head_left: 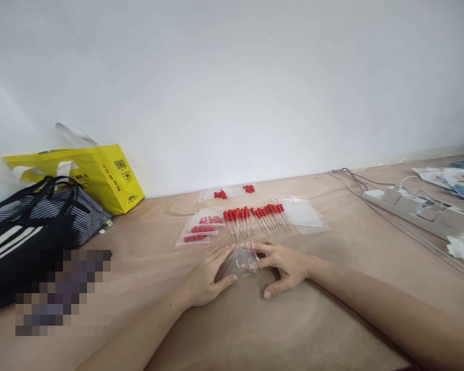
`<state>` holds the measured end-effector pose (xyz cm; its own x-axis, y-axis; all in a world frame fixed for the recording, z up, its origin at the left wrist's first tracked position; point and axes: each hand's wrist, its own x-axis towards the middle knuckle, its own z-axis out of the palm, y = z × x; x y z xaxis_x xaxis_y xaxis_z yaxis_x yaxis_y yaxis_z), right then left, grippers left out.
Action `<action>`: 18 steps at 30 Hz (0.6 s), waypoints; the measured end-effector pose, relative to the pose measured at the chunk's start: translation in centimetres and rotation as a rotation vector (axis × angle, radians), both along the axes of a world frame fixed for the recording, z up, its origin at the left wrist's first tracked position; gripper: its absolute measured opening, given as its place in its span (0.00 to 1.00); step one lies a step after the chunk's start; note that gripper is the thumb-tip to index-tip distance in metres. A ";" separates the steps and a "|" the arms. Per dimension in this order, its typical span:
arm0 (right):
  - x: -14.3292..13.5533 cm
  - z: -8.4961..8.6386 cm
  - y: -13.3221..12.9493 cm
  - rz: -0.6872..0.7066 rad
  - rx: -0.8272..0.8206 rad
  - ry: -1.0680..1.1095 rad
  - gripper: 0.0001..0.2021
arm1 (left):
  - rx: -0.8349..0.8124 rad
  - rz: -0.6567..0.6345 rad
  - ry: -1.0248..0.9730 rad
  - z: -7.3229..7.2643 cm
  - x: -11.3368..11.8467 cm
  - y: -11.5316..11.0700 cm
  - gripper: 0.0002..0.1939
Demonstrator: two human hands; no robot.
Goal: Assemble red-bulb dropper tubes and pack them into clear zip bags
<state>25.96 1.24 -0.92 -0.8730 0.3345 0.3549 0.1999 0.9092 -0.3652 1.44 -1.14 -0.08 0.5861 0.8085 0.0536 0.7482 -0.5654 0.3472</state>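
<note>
A clear zip bag (239,262) with a red seal line lies between my hands near the middle of the table. My left hand (208,275) is at its left side, thumb and fingers spread. From the right, my right hand (282,265) reaches over the bag's red-edged mouth, its fingers touching the plastic and its thumb apart. Just beyond are several red-tipped sticks (237,216) in two groups. Left of them, small bags with red pieces (201,229) overlap. Flat clear bags (303,216) lie to the right of the sticks.
Loose red pieces (220,195) rest on plastic near the wall. A yellow bag (116,180) and a black bag (31,257) stand at the left. At the right are a white power strip (421,208), cables and printed packets (462,180).
</note>
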 end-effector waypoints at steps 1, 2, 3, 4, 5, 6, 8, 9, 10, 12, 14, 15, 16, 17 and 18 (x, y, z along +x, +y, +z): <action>0.1 -0.1 0.1 0.003 -0.060 0.028 0.25 | 0.003 0.007 0.008 0.0 0.0 0.0 0.31; 0.1 -0.3 0.2 -0.012 -0.128 0.065 0.21 | 0.007 0.007 0.016 0.0 0.1 0.0 0.31; 0.1 -0.4 0.5 -0.057 -0.193 0.109 0.17 | 0.012 0.004 0.020 0.0 0.2 0.0 0.31; 0.0 -0.6 0.9 -0.140 -0.242 0.159 0.15 | 0.019 0.001 0.022 0.1 0.3 -0.1 0.31; -0.2 -0.7 1.4 -0.256 -0.271 0.208 0.13 | 0.026 0.000 0.021 0.1 0.4 -0.1 0.30; -0.4 -0.6 2.1 -0.393 -0.281 0.250 0.12 | 0.031 0.000 0.017 0.2 0.5 -0.1 0.30; -1.3 -0.2 3.9 -0.695 -0.267 0.293 0.09 | 0.036 -0.003 0.004 0.3 0.6 -0.1 0.29; -1.9 0.1 5.0 -0.820 -0.273 0.279 0.09 | 0.034 -0.006 -0.001 0.3 0.6 -0.2 0.29; -2.7 0.5 6.1 -0.954 -0.295 0.225 0.09 | 0.032 -0.010 -0.003 0.3 0.6 -0.2 0.28; -4.2 1.4 8.2 -1.036 -0.312 0.190 0.10 | 0.029 -0.015 -0.001 0.2 0.6 -0.1 0.29; -5.8 2.0 9.9 -1.099 -0.333 0.149 0.12 | 0.033 -0.024 0.007 0.0 0.5 -0.1 0.29; -6.6 2.2 10.6 -1.125 -0.346 0.122 0.14 | 0.038 -0.030 0.009 -0.1 0.4 0.0 0.29; -7.2 2.3 11.0 -1.150 -0.357 0.096 0.15 | 0.044 -0.037 0.010 -0.3 0.3 0.0 0.29; -7.7 2.4 11.4 -1.171 -0.366 0.072 0.15 | 0.051 -0.043 0.008 -0.4 0.2 0.1 0.29; -8.2 2.4 11.6 -1.188 -0.371 0.052 0.15 | 0.056 -0.048 0.004 -0.5 0.2 0.2 0.29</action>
<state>17.79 12.85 1.45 0.0503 0.9942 0.0955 0.8049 0.0162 -0.5932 1.60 -0.98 -0.57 0.6246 0.7751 0.0952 0.7210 -0.6192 0.3110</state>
